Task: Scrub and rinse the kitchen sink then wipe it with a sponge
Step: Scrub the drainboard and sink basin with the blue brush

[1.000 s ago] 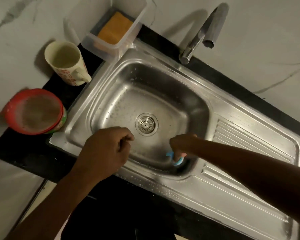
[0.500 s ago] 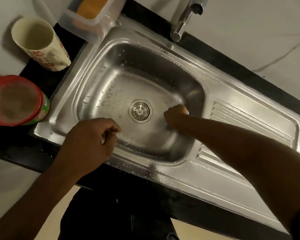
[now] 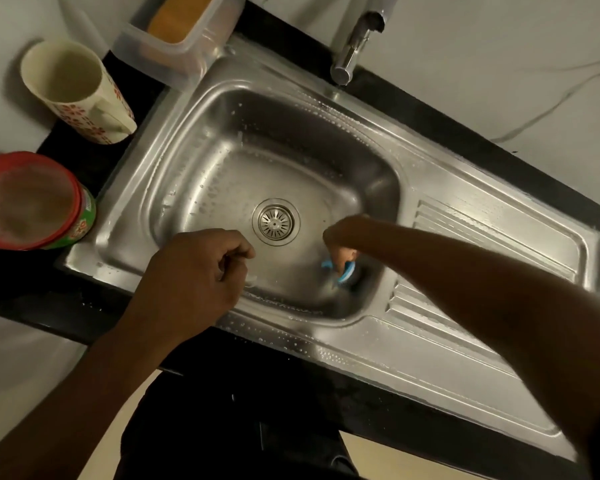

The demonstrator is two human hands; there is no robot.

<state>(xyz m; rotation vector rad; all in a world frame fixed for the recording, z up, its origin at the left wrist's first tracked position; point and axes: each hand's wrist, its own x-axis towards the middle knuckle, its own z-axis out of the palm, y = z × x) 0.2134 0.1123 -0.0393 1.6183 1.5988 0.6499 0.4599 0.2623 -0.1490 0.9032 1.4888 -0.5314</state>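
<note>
A stainless steel sink with a round drain fills the middle of the view, wet with droplets. My right hand reaches down into the basin's near right corner, shut on a blue scrubber pressed against the sink floor. My left hand is a closed fist with nothing in it, hovering over the sink's near rim, left of the drain. An orange sponge lies in a clear plastic tub at the sink's far left corner.
A chrome tap stands at the back of the sink. A cream mug with red flowers and a red-lidded tub sit on the black counter to the left. A ribbed drainboard extends to the right.
My right hand moved with the scrubber from beside the drain toward the basin's near right corner. The left fist stayed over the near rim. The camera shifted slightly.
</note>
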